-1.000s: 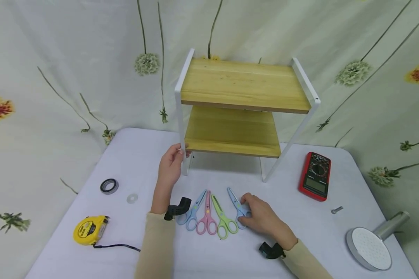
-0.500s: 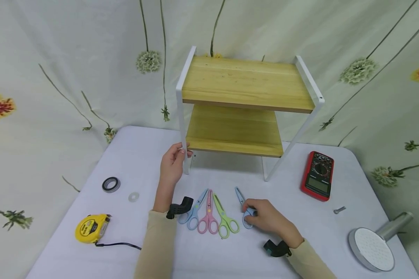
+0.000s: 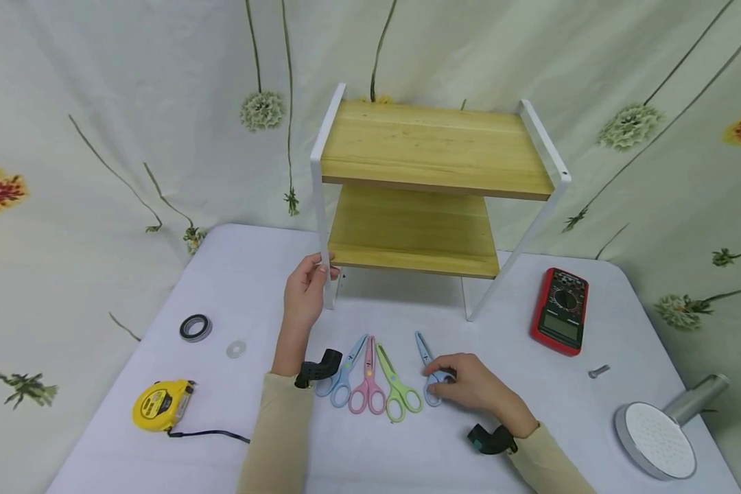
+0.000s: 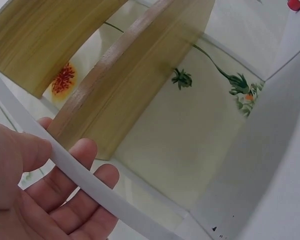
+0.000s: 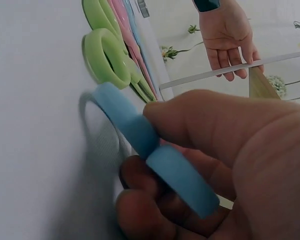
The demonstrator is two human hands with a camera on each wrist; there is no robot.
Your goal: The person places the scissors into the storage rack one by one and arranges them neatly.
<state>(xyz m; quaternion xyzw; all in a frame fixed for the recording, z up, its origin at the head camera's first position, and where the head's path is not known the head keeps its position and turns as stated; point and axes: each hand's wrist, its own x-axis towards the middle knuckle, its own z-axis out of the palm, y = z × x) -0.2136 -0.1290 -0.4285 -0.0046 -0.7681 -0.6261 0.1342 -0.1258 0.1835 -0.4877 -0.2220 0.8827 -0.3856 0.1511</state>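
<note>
A two-tier shelf with wooden boards and a white frame stands at the back of the table. My left hand holds its front left leg, with the thumb on one side and fingers curled past the other in the left wrist view. My right hand pinches the handles of a pair of blue scissors between thumb and fingers. Their blades point away toward the shelf. Left of them lie green scissors, pink scissors and another blue pair, fanned out side by side.
On the right are a red multimeter, a bolt and a shower head. To the left lie a black-edged ring, a pale washer and a yellow tape measure with a black strap. Floral cloth hangs behind the table.
My right hand has moved a little to the right with the blue scissors, widening the gap to the green pair. My left hand stays on the shelf leg.
</note>
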